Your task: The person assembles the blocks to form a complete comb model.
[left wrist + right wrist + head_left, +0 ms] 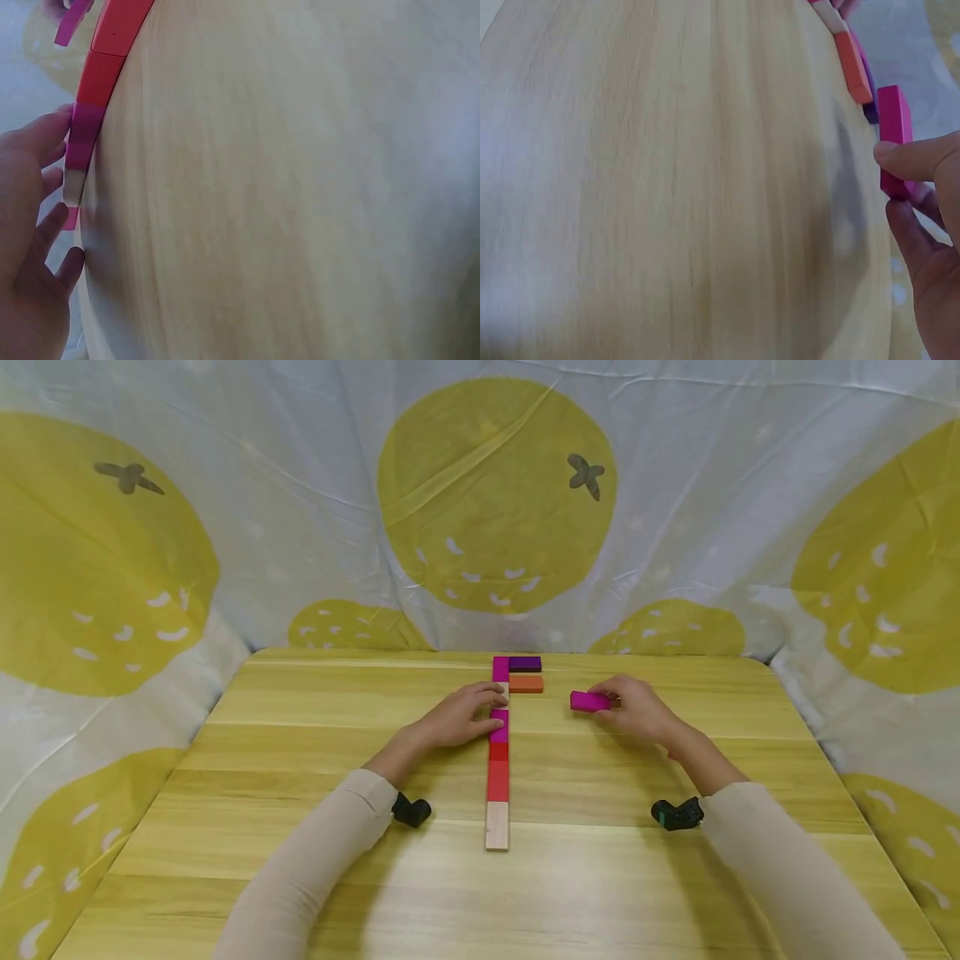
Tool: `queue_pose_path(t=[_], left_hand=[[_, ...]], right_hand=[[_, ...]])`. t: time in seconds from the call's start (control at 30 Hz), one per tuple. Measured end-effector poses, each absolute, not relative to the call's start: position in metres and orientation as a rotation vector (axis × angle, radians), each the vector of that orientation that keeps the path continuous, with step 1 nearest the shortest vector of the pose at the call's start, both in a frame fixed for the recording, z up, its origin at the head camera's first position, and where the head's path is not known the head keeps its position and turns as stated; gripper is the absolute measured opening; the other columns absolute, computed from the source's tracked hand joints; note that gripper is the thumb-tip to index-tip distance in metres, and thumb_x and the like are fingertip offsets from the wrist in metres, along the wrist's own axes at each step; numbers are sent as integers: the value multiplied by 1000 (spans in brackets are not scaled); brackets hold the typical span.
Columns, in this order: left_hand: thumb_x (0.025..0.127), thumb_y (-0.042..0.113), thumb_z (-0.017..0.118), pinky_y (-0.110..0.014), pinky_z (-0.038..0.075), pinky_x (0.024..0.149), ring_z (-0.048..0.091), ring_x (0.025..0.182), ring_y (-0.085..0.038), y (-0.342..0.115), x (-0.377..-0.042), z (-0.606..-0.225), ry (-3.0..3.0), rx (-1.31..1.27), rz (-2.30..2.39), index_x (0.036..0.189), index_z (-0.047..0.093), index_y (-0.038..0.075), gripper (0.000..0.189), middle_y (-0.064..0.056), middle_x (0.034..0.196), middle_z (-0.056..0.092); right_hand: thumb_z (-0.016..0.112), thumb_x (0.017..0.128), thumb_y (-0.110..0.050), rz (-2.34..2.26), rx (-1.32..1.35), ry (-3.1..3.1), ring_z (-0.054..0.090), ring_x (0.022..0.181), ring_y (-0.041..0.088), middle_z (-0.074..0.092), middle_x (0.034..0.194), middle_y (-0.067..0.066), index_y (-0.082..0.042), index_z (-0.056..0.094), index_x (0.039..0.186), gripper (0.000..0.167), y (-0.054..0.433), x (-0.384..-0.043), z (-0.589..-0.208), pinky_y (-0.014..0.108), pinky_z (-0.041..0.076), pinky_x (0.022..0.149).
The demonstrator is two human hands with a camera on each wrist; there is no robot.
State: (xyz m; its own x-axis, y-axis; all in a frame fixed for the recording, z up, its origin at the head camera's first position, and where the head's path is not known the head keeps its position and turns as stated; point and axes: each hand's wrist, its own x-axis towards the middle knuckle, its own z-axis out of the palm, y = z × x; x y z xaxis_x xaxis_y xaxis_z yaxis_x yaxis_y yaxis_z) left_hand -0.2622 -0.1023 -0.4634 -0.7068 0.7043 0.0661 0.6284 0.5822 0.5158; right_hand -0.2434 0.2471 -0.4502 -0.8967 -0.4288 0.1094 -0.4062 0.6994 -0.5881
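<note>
A column of flat wooden blocks runs down the middle of the table: magenta [500, 668], plain wood partly covered, magenta [498, 731], red [498, 777] and plain wood [497, 827] nearest the person. Two blocks, purple [525, 664] and orange [527, 684], stick out rightward from the column's far end. The left hand [465, 714] rests at the column's left side, fingers spread, fingertips touching the far magenta and plain blocks. To the right, the right hand [633, 710] pinches a magenta block [896, 120] between thumb and fingers, just above the table and apart from the others.
The wooden table [300, 777] has its far edge just behind the purple block. A white cloth [675, 510] with yellow fruit prints hangs around the back and sides. Black wrist devices [677, 815] sit below both forearms.
</note>
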Motion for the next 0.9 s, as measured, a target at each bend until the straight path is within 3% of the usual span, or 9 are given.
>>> queue_pose_path(t=[0.9], left_hand=[[102,30,69,-39,27,120,42,143,-27,-103,-268,-470,2668,1106,787,136,64,5,42,-10,150,52]], right_hand=[[80,91,-6,-1016,-788,2835,63,104,30,71,114,16,4,73,118,30,179,-255,-468,46,51,93]])
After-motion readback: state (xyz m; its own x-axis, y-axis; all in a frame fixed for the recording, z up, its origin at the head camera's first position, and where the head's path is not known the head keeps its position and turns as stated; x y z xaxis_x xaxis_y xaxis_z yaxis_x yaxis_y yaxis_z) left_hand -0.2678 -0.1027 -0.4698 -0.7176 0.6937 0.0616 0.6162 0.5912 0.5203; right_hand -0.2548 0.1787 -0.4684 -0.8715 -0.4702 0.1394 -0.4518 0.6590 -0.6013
